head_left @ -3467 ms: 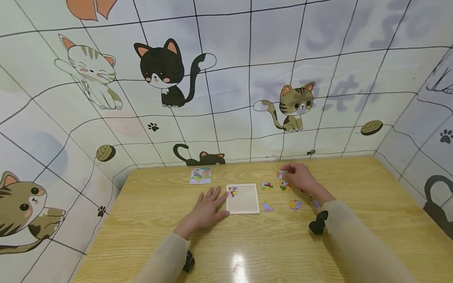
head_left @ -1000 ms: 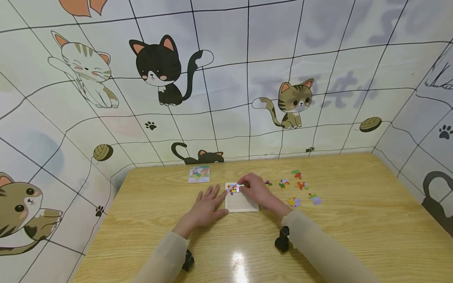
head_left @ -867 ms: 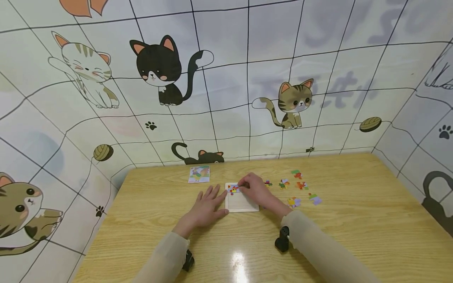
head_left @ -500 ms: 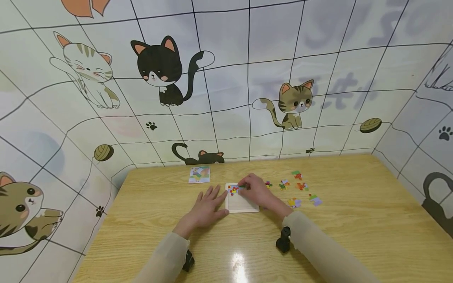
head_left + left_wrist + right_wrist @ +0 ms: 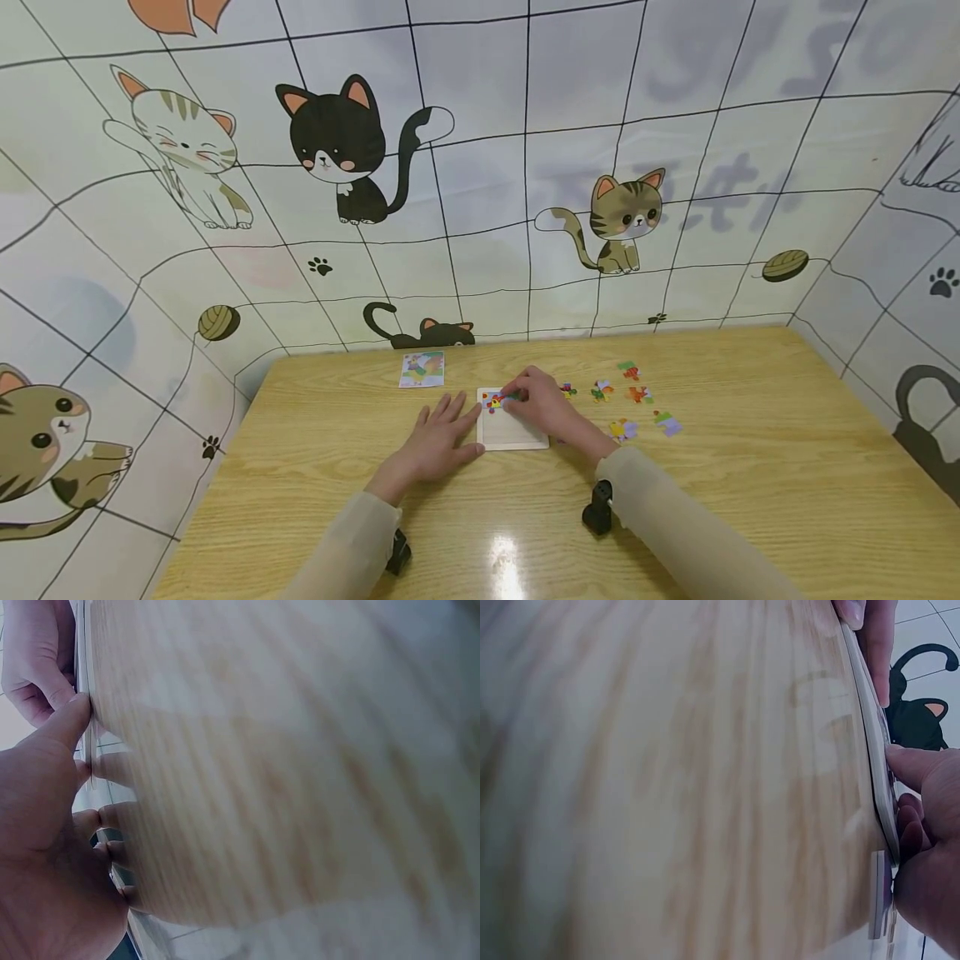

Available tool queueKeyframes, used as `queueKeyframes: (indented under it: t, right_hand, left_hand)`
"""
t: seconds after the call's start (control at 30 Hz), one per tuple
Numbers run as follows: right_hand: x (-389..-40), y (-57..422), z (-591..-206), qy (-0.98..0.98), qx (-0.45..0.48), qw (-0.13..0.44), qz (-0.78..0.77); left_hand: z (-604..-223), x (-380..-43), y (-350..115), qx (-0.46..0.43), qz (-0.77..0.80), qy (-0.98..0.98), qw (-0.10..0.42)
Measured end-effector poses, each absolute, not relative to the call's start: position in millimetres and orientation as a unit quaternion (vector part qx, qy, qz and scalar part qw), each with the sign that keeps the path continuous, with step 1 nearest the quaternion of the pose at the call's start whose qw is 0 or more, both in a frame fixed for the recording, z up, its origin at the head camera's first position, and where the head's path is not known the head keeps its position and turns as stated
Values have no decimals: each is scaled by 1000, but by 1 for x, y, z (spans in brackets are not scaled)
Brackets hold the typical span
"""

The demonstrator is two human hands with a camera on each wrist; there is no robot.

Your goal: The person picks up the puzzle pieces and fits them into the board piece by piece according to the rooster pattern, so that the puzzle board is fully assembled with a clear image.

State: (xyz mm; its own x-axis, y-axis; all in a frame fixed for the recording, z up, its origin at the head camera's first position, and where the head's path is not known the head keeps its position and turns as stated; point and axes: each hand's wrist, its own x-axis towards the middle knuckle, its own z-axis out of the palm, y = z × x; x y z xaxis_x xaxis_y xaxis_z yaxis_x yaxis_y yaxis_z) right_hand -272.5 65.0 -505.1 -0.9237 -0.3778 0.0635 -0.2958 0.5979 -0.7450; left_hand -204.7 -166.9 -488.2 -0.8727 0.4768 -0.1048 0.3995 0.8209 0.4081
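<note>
A white puzzle tray [image 5: 517, 435] lies on the wooden table with a colourful placed piece [image 5: 492, 403] in its far left corner. My right hand [image 5: 517, 395] hovers over the tray's far edge. Its curled fingertips pinch a puzzle piece [image 5: 512, 397] with a green edge, set down right beside the placed one. My left hand [image 5: 448, 418] lies flat on the table, its fingers straight and its thumb against the tray's left edge [image 5: 84, 712]. In the right wrist view the right hand's thumb [image 5: 915, 766] touches the tray's rim [image 5: 870, 750].
Several loose puzzle pieces [image 5: 602, 389] are scattered right of the tray, as far as a purple one [image 5: 667, 423]. A picture card [image 5: 422, 369] lies behind the tray to the left. Cat-patterned walls close the table on three sides.
My right hand left the loose pieces at the right and carried one to the tray's far left corner. Over the last second it lowered the piece there. The left hand stayed put.
</note>
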Motion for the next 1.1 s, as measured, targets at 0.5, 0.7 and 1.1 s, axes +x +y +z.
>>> queueKeyframes:
  t: [0.5,0.7,1.1]
  right_hand:
    - [-274,74,-499,877,-204,48,-433]
    - [-277,105,-490,858,-211,21,-469]
    - [-296,215,-479,882,-135,5,-452]
  left_hand:
    - [-488,-206,-166,225,193,950,100]
    - [-491,-205,-167,221,197,950,101]
    - [-492,-204,-167,224,205,948,100]
